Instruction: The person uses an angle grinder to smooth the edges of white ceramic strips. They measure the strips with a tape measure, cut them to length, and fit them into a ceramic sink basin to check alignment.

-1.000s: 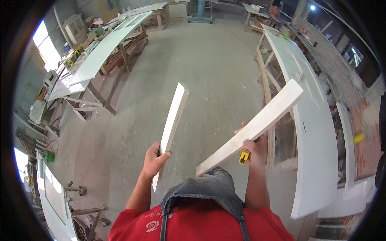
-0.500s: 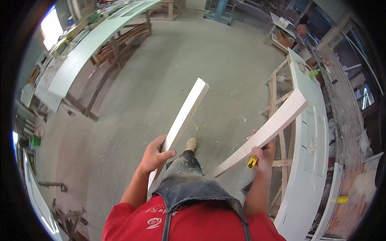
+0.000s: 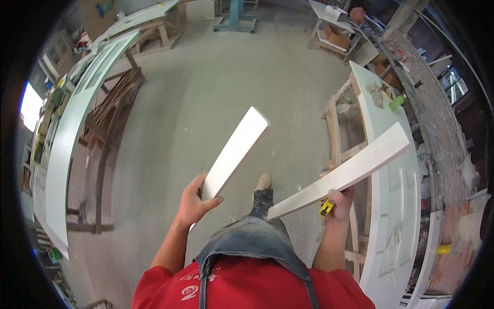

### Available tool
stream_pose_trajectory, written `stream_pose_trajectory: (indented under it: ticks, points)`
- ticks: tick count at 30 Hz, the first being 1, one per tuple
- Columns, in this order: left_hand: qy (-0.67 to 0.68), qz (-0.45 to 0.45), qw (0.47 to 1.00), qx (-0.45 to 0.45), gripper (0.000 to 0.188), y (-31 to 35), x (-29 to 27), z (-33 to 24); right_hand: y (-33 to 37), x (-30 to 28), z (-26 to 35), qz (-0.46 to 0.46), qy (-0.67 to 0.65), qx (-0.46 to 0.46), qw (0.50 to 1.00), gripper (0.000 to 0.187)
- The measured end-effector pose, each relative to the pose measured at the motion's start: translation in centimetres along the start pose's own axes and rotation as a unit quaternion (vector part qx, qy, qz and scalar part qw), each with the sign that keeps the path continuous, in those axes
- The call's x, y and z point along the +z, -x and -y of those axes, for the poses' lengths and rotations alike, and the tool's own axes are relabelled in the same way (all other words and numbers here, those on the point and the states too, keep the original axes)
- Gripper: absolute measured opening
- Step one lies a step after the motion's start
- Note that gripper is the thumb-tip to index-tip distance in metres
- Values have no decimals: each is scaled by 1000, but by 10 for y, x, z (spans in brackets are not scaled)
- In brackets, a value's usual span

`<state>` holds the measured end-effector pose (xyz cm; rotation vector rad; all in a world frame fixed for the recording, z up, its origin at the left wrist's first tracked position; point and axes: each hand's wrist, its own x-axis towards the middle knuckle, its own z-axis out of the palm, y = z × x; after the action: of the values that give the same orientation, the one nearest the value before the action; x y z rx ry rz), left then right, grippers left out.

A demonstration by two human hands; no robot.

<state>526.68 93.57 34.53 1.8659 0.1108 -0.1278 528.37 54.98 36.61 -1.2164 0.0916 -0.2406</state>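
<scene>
My left hand (image 3: 196, 204) is closed around the lower part of a white board (image 3: 234, 153), which slants up and away to the right. A second white board (image 3: 345, 172) lies across my right hand (image 3: 340, 202), its far end rising toward the right and its near end by my apron. Against the palm of that hand is a small yellow-and-black tape measure (image 3: 327, 207), held together with the board. The fingers of my right hand are mostly hidden behind the board.
At the right, a white panelled door (image 3: 396, 206) rests on a wooden trestle (image 3: 334, 134), with a green bottle (image 3: 397, 102) on it. A long pale panel (image 3: 67, 149) lies on supports at the left. A blue metal stand (image 3: 235, 20) is far ahead, near a table with a cardboard box (image 3: 337, 37).
The view has turned and moved forward between the benches; one foot has shifted right. The left board shows more of its broad face, and the right board has swung further right.
</scene>
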Motion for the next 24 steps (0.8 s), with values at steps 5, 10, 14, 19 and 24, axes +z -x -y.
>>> stream_pose_trajectory:
  ticks: [5, 10, 14, 19, 24]
  points:
    - [-54, -17, 998, -33, 60, -156, 20, -8, -190, 16, -28, 134, -37, 22, 990, 71]
    - [-66, -92, 993, -36, 50, -284, 26, -32, -394, 45, -38, 268, -34, 83, 959, 68]
    - [-67, -136, 987, -44, 45, -391, 34, -39, -518, 52, -67, 287, 25, 94, 953, 70]
    - [-87, -177, 980, -19, 44, -571, 35, -35, -675, 58, -97, 336, 106, 133, 927, 78]
    - [-90, -173, 981, 12, 43, -773, 45, -68, -827, 56, -109, 327, 77, 223, 915, 83]
